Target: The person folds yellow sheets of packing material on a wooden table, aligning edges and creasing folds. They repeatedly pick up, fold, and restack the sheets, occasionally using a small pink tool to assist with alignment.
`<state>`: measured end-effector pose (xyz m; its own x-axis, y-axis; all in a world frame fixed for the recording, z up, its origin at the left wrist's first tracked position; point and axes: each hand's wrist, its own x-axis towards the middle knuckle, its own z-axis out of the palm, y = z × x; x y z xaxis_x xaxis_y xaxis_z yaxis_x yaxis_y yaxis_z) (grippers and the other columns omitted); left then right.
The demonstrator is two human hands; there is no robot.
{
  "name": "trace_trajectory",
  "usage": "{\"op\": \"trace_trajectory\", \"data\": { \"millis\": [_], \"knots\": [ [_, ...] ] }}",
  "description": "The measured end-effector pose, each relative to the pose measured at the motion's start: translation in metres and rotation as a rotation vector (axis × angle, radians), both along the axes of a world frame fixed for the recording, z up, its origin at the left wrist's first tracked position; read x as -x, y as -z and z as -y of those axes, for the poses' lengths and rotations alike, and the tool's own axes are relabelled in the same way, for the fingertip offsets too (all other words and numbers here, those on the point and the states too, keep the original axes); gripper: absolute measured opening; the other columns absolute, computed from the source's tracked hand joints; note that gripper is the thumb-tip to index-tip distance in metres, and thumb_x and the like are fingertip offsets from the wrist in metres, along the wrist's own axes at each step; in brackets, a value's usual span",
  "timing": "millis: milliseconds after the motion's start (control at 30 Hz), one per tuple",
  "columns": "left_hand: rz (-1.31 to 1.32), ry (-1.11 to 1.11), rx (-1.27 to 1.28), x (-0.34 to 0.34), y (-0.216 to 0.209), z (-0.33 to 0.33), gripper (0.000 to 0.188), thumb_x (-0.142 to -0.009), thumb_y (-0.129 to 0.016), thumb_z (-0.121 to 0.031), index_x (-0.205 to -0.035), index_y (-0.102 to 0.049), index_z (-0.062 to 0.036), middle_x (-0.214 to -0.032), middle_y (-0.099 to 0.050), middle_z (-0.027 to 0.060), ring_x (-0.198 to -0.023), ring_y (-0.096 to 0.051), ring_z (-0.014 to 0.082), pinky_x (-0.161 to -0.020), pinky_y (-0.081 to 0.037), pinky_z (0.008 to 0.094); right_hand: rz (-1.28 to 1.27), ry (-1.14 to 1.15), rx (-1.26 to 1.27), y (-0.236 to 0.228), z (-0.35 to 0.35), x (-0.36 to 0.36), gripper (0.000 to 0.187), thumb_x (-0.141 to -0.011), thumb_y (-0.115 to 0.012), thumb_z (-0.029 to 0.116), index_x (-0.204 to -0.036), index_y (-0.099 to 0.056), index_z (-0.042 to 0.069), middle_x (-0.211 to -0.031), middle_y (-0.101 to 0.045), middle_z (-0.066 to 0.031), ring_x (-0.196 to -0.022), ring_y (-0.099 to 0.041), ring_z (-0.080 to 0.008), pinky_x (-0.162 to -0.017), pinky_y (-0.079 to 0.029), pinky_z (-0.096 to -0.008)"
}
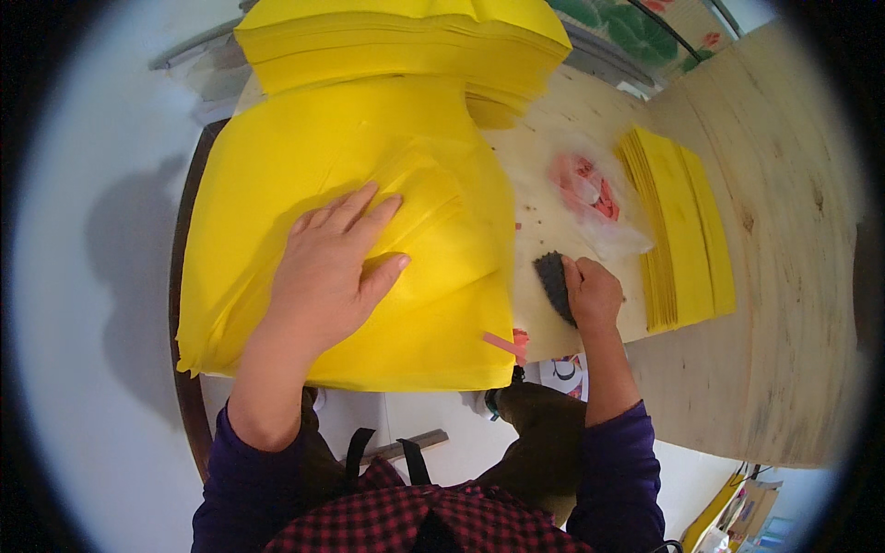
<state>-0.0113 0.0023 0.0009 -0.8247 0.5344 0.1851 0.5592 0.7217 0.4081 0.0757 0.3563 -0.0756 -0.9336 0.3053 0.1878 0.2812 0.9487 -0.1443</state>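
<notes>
A large yellow fabric-like sheet (277,166) lies in front of me, its surface creased around the middle. Flat on top of it rests my left hand (334,267), fingers stretched out and thumb apart. To the right of the sheet, my right hand (595,291) is closed on a dark grey, wedge-shaped piece with a jagged edge (554,286), held low over the wooden board (544,336). What kind of thing the piece is, I cannot tell. A pink strip (501,342) lies at the yellow sheet's near right corner.
Folded yellow sheets (396,46) form a thick stack at the far side. Another yellow stack (678,230) stands on the right, beside a clear plastic bag (585,189) with pink pieces. A wide wooden panel (774,249) extends along the right. Small dark specks dot the board.
</notes>
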Motion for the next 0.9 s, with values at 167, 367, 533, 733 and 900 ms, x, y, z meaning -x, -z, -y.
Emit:
{"op": "trace_trajectory", "data": {
  "millis": [167, 367, 533, 733, 900],
  "knots": [
    [0.007, -0.009, -0.005, -0.001, -0.001, 0.000, 0.054, -0.097, -0.057, -0.039, -0.143, -0.052, -0.0114, -0.148, -0.049, 0.0178, -0.133, -0.047, 0.0367, -0.113, -0.032, 0.0502, -0.075, 0.068, 0.111, -0.013, 0.007, 0.001, 0.035, -0.098, -0.059, 0.036, -0.083, -0.062, 0.004, -0.082, -0.066, -0.0179, -0.072, -0.063, -0.0370, -0.064, -0.049, -0.0457],
    [0.012, -0.005, -0.011, 0.000, 0.001, 0.000, 0.054, -0.097, -0.057, -0.039, -0.143, -0.052, -0.0104, -0.148, -0.048, 0.0179, -0.133, -0.047, 0.0367, -0.113, -0.033, 0.0505, -0.347, -0.016, 0.494, -0.040, 0.009, 0.007, 0.022, -0.096, -0.066, 0.019, -0.086, -0.061, 0.000, -0.071, -0.057, -0.0059, -0.064, -0.052, -0.0123, -0.060, -0.044, -0.0301],
    [-0.001, 0.002, -0.006, 0.002, 0.001, 0.000, 0.055, -0.096, -0.058, -0.038, -0.143, -0.051, -0.0103, -0.148, -0.049, 0.0179, -0.133, -0.047, 0.0372, -0.113, -0.033, 0.0508, -0.199, 0.056, 0.601, -0.057, 0.024, 0.010, 0.019, -0.096, -0.066, 0.014, -0.086, -0.062, -0.001, -0.069, -0.053, -0.0014, -0.066, -0.046, -0.0077, -0.061, -0.042, -0.0257],
    [0.002, 0.005, -0.019, 0.003, 0.004, 0.002, 0.056, -0.093, -0.061, -0.036, -0.142, -0.053, -0.0087, -0.147, -0.049, 0.0193, -0.131, -0.047, 0.0394, -0.111, -0.034, 0.0475, -0.238, -0.244, 0.866, -0.074, 0.059, 0.023, 0.015, -0.097, -0.065, 0.013, -0.086, -0.064, 0.002, -0.079, -0.058, 0.0035, -0.073, -0.051, -0.0054, -0.066, -0.041, -0.0212],
    [0.010, 0.019, -0.027, 0.004, 0.001, 0.003, 0.056, -0.094, -0.061, -0.037, -0.142, -0.053, -0.0087, -0.148, -0.048, 0.0198, -0.131, -0.048, 0.0402, -0.111, -0.034, 0.0473, -0.177, -0.271, 0.893, -0.091, 0.074, 0.043, 0.009, -0.089, -0.071, 0.008, -0.089, -0.065, 0.002, -0.078, -0.059, 0.0030, -0.070, -0.050, -0.0060, -0.065, -0.044, -0.0229]
  ]
}}
